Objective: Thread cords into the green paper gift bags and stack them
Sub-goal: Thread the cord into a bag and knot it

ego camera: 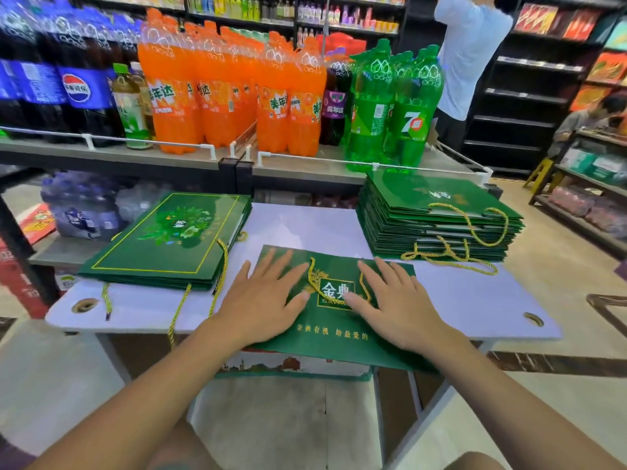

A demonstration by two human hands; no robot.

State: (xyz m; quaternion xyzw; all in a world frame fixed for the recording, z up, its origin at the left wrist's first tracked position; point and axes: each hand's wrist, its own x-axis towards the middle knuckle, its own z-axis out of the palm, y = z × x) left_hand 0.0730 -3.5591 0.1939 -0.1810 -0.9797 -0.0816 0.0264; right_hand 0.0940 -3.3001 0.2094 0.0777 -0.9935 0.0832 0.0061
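Left stack on table; left hand, right hand flat, fingers spread, gripping nothing, pressing center green bag; cord threaded. Bag looks light, stiff, creasable: lift by edges. Right stack.

left hand flat, fingers spread, right hand flat, palm down, forearms extended

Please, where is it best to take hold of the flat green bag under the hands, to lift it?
Probably the near edge of the bag: it overhangs the table toward the person, so fingers can slip underneath from the front, thumbs on top.
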